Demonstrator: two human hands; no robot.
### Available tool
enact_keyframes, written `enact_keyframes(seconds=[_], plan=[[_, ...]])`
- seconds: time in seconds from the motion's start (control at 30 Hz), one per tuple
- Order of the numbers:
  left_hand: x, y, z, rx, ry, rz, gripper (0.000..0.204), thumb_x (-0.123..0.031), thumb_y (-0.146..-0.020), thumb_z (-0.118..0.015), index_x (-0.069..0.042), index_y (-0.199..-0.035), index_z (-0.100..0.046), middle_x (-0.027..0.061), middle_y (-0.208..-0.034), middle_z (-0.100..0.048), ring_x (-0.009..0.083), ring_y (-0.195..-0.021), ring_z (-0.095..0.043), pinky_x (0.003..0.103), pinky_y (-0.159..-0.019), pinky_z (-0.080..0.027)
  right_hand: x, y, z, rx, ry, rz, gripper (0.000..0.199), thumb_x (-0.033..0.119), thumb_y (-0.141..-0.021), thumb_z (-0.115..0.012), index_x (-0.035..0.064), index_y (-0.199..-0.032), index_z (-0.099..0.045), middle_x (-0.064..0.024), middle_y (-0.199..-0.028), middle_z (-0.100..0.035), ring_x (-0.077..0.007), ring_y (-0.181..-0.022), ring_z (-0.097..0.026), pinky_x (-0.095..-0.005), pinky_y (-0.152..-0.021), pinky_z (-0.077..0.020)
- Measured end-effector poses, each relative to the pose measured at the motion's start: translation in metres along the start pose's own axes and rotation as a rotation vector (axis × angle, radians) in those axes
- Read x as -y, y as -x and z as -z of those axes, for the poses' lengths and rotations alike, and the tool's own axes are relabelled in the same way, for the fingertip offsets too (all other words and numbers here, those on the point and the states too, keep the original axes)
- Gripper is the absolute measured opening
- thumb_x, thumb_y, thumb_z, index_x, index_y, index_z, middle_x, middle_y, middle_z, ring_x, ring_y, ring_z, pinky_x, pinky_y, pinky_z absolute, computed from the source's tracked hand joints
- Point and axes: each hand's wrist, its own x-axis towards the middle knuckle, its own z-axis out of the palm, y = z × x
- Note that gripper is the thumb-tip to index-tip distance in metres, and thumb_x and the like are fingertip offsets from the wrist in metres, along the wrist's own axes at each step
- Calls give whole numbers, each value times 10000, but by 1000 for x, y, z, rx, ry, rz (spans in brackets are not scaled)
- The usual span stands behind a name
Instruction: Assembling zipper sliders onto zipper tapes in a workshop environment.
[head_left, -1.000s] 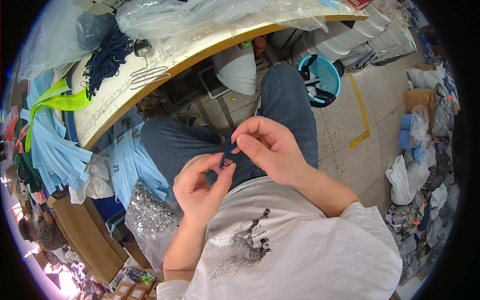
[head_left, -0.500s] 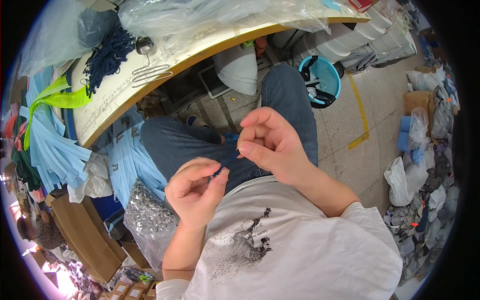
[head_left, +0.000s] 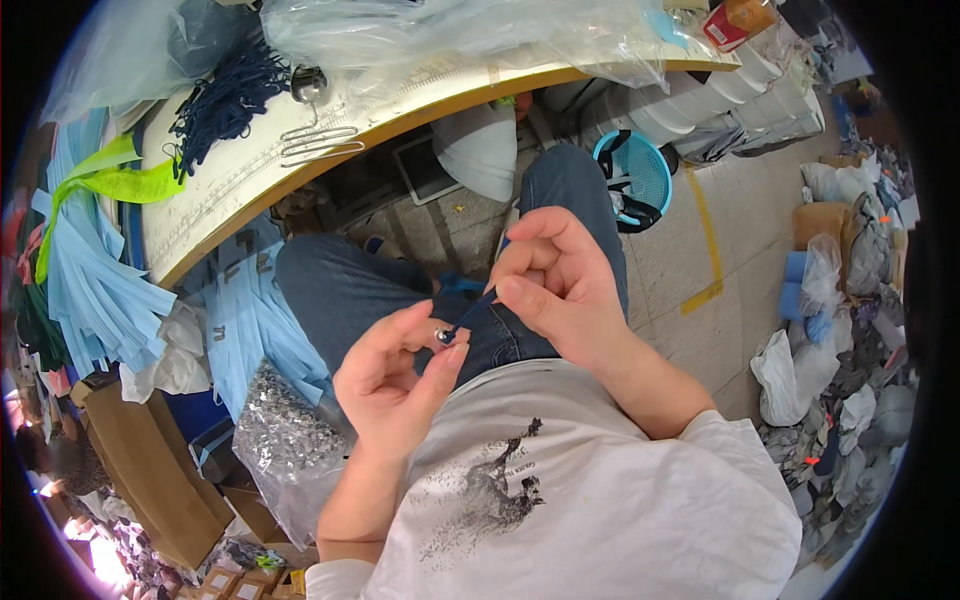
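Over my lap, a short navy cord (head_left: 472, 316) runs slantwise between my two hands. My right hand (head_left: 572, 290) pinches its upper end between thumb and forefinger. At the cord's lower end is a small shiny metal piece (head_left: 444, 338), gripped by the thumb and fingertips of my left hand (head_left: 390, 378). Whether the cord passes through the metal or only touches it, I cannot tell. A tangled bundle of similar navy cords (head_left: 228, 105) lies on the table at the upper left. Beside my left forearm sits a clear bag of small silvery pieces (head_left: 285, 425).
The curved-looking table edge (head_left: 400, 105) crosses ahead of me, bearing a bent wire rack (head_left: 320, 150) and plastic sheeting (head_left: 430, 40). Light blue strips (head_left: 235, 320) hang at left. A turquoise basket (head_left: 660, 180) stands on the floor; heaped scraps (head_left: 850, 420) lie at right.
The navy cord now shows stretched between my hands, and the metal piece has turned into view at my left fingertips. The whole view has shifted slightly.
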Motion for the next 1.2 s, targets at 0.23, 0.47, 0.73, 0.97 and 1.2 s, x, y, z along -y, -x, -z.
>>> enact_keyframes(seconds=[0.23,0.47,0.73,0.97,1.2], plan=[[-8,-9,7,35,-203,-140,439,123,-667,-749,59,-1084,-629,84,-913,-627,129,-795,-605,250,-723,-498,4,-1,-8,9,153,108,385,-40,-888,-615,50,-1207,-420,-74,-931,-634,-77,-815,-598,-182,-687,-461],[-13,-19,13,-18,-199,-186,357,105,-668,-754,37,-1005,-657,84,-854,-631,133,-712,-593,242,-660,-471,0,-9,-17,34,174,133,388,-33,-890,-619,44,-1210,-415,-86,-932,-640,-65,-809,-595,-174,-658,-451],[5,-17,30,-21,-74,-174,210,122,-755,-674,55,-953,-645,109,-886,-634,143,-728,-605,237,-641,-478,-1,-19,-21,23,204,73,368,-15,-896,-621,43,-1202,-425,-92,-952,-651,-103,-863,-625,-201,-722,-485],[-3,-31,33,-129,231,-86,211,37,-881,-609,39,-1092,-599,116,-934,-646,139,-797,-623,241,-716,-511,58,-64,-56,-76,892,370,198,42,-884,-660,12,-1057,-568,-48,-918,-664,-69,-749,-592,-195,-652,-473],[-1,-37,62,-189,115,-46,190,-24,-913,-601,27,-1096,-596,90,-866,-656,113,-734,-596,219,-659,-485,102,-140,-59,-332,1017,832,187,200,-898,-661,29,-970,-644,22,-770,-614,-46,-531,-444,-211,-489,-374]])
